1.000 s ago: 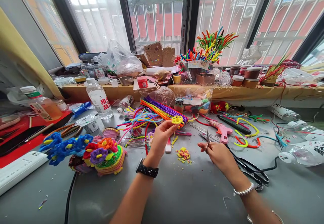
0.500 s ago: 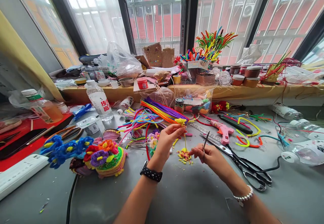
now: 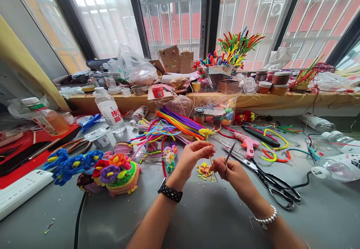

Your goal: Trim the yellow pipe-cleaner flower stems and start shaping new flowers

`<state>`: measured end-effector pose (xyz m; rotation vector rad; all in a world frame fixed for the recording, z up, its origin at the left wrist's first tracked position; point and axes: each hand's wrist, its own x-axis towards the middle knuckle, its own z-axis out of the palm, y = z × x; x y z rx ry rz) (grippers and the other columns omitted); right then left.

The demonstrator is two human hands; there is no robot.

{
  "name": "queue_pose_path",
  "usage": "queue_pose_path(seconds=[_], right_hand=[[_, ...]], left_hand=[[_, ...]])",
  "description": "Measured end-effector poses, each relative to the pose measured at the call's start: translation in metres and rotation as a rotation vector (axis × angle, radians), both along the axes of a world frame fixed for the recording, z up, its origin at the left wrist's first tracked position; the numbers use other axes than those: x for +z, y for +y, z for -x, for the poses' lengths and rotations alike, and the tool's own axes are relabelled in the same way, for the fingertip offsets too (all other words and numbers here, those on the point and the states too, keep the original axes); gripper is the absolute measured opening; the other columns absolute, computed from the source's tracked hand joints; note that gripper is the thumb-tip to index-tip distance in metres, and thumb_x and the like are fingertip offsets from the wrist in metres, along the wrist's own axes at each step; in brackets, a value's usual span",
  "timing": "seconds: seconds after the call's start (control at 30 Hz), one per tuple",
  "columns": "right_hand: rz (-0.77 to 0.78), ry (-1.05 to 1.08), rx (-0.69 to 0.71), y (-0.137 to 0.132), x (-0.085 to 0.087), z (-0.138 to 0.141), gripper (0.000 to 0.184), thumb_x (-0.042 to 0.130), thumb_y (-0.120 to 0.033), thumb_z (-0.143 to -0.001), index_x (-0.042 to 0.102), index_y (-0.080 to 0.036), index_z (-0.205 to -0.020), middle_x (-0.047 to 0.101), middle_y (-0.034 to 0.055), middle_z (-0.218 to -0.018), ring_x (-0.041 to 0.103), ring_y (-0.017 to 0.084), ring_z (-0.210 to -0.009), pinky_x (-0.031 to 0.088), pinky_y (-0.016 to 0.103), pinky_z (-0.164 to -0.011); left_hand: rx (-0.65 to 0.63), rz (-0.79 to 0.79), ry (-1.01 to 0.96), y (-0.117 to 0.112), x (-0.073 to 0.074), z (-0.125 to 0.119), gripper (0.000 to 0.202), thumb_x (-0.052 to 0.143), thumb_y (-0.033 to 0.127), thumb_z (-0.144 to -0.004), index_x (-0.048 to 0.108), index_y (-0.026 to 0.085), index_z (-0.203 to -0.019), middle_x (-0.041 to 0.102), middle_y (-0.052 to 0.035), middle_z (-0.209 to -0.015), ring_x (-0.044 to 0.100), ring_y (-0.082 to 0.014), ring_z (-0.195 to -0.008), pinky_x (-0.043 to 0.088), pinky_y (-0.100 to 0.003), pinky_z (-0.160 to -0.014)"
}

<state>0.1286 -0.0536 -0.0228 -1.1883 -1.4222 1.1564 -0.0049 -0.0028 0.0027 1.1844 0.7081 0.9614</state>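
Note:
My left hand (image 3: 194, 157), closed in a pinch, holds a yellow pipe-cleaner flower (image 3: 206, 132) by its thin stem, petals up. My right hand (image 3: 229, 169) is closed around small dark scissors (image 3: 231, 150), blades pointing up and away. Its thumb and forefinger are at the lower part of the same stem, whose end shows below them. Just behind the hands, a small heap of yellow and pink clippings (image 3: 204, 170) lies on the grey table (image 3: 208, 219).
Large black-handled scissors (image 3: 274, 189) and a pink glue gun (image 3: 246, 144) lie to the right. Bundled coloured pipe cleaners (image 3: 180, 123) lie behind. Finished fuzzy flowers (image 3: 109, 172) and a white power strip (image 3: 24, 192) are at left. Water bottles (image 3: 110, 110) stand or lie around.
The flower and my left hand have moved slightly right. My right hand's fingertips have come to the lower stem, and the two hands are closer together.

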Motion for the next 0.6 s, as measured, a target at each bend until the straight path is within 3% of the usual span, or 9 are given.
queue_pose_path(seconds=[0.13, 0.37, 0.47, 0.6], right_hand=[[0.048, 0.044, 0.058, 0.0007, -0.003, -0.001, 0.054, 0.031, -0.055, -0.077, 0.061, -0.012, -0.065, 0.045, 0.0002, -0.053, 0.031, 0.007, -0.045, 0.023, 0.021, -0.042], [-0.042, -0.009, 0.31, -0.0015, -0.0073, 0.0002, 0.061, 0.026, -0.058, -0.077, 0.063, -0.012, -0.062, 0.047, 0.0013, -0.051, 0.035, 0.008, -0.046, 0.026, 0.021, -0.044], [-0.049, -0.039, 0.374, -0.0025, -0.0087, 0.0015, 0.061, 0.027, -0.058, -0.077, 0.064, -0.012, -0.061, 0.048, 0.0016, -0.05, 0.035, 0.007, -0.045, 0.026, 0.021, -0.043], [-0.061, -0.019, 0.421, -0.0029, -0.0084, 0.0035, 0.058, 0.033, -0.058, -0.075, 0.064, -0.012, -0.06, 0.05, 0.0022, -0.051, 0.037, 0.007, -0.045, 0.028, 0.021, -0.042]], left_hand=[[-0.023, 0.01, 0.005, 0.0015, -0.0004, 0.0029, 0.017, 0.061, 0.027, -0.064, 0.062, 0.014, -0.075, 0.06, -0.0018, -0.072, 0.052, -0.0073, -0.062, 0.038, -0.019, -0.061], [-0.272, -0.015, 0.081, -0.003, 0.001, 0.0046, 0.018, 0.061, 0.028, -0.063, 0.063, 0.011, -0.07, 0.06, -0.0074, -0.088, 0.05, -0.0083, -0.061, 0.038, -0.021, -0.059], [-0.358, -0.051, 0.096, -0.004, 0.0003, 0.0053, 0.017, 0.061, 0.028, -0.064, 0.062, 0.011, -0.066, 0.061, -0.0067, -0.08, 0.051, -0.0099, -0.062, 0.037, -0.022, -0.059], [-0.376, -0.045, 0.135, -0.003, -0.0021, 0.0074, 0.016, 0.062, 0.027, -0.062, 0.061, 0.012, -0.066, 0.058, -0.0025, -0.063, 0.05, -0.0102, -0.059, 0.036, -0.021, -0.056]])
